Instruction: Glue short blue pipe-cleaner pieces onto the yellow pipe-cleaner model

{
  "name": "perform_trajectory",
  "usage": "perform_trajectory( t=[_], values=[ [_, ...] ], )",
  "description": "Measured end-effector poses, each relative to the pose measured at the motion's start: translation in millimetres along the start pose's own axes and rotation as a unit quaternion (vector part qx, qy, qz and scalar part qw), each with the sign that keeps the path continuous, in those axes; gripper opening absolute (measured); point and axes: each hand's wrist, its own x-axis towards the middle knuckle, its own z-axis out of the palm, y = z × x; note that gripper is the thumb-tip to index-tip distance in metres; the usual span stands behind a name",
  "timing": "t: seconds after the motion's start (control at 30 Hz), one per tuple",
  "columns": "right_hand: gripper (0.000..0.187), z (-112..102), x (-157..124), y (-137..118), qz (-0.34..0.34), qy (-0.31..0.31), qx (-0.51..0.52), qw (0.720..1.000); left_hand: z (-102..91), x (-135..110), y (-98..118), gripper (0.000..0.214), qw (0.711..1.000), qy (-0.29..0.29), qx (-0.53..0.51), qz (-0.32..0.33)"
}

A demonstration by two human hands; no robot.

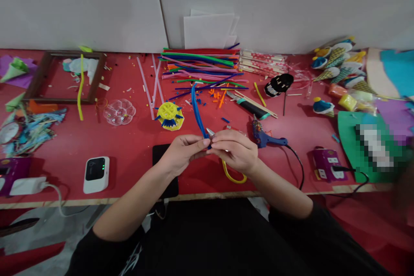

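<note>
My left hand [183, 151] pinches a blue pipe cleaner [196, 110], which is bent double and rises away from the fingers. Close against it, my right hand [237, 148] is closed on a hand tool with a pointed metal tip [210, 133] and a curved yellow handle [233, 177]. The palm hides its middle, so I cannot tell whether it is scissors or pliers. The tip is beside the pipe cleaner's lower end, where my fingertips meet. Beyond my left hand sits a yellow octagonal piece with blue spikes [170, 116].
Behind lie piled coloured pipe cleaners [200, 64] and blue and orange scraps. A blue glue gun [267, 138], its cord and a utility knife [250, 107] lie right. A black phone-like slab [164, 187] is partly under my left forearm; a white device [96, 174] stands left.
</note>
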Motion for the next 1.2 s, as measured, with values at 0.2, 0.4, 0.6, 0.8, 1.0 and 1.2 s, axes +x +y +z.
perform_trajectory(
  t=[0.2,0.4,0.6,0.8,1.0,1.2],
  values=[
    [0.013,0.9,3.4,-2.2,0.002,-0.008,-0.034,0.999,-1.4,1.0,-2.5,0.037,0.999,0.007,0.037,0.026],
    [0.012,1.5,5.6,0.0,0.005,-0.013,-0.032,0.999,-3.7,2.3,-6.8,0.031,0.994,0.022,0.054,0.097],
    [0.008,-0.7,8.7,-1.3,0.011,-0.032,-0.031,0.999,-3.9,1.3,-5.5,0.031,0.995,0.014,0.049,0.085],
    [0.008,-1.8,9.5,-2.4,-0.022,-0.036,-0.046,0.998,-2.0,0.5,-4.3,0.035,0.997,0.009,0.049,0.055],
    [0.013,-2.0,10.5,-5.0,-0.046,-0.038,-0.063,0.996,0.1,-0.9,-2.5,0.034,0.998,0.006,0.041,0.057],
    [0.014,-1.1,10.2,-3.6,-0.039,-0.056,-0.045,0.997,-2.1,0.1,-3.6,0.031,0.992,0.023,0.057,0.108]
  ],
)
